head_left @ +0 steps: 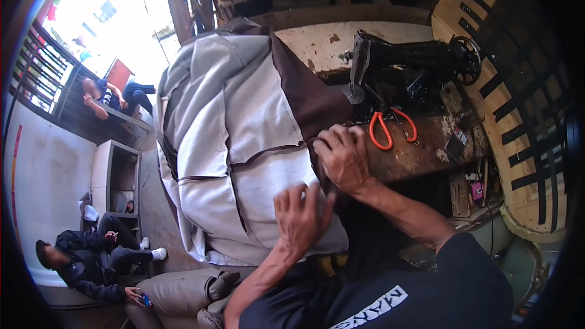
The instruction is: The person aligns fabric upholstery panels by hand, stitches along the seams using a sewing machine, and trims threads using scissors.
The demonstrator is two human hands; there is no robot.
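A large sewn cover [262,128], with a pale grey underside, dark seams and a brown face, spreads over the bench in front of me. My right hand [344,158] has its fingers curled on the brown edge of this cover, near the sewing machine. Just left of and nearer than it, my left hand [300,216] is over the pale side with its fingers bent and apart, slightly blurred; nothing shows in them. A black sewing machine [408,61] with a handwheel stands beyond, part of the brown cloth lying beside its needle end. Scissors with orange handles [381,131] lie in front of the machine.
The worn wooden bench [420,152] holds scraps and a small dark box. At right leans a wooden frame [518,116] with black straps. A person [91,256] sits at lower left beside grey upholstery [177,292]; another person [122,97] sits farther off. An open cabinet [116,176] stands between.
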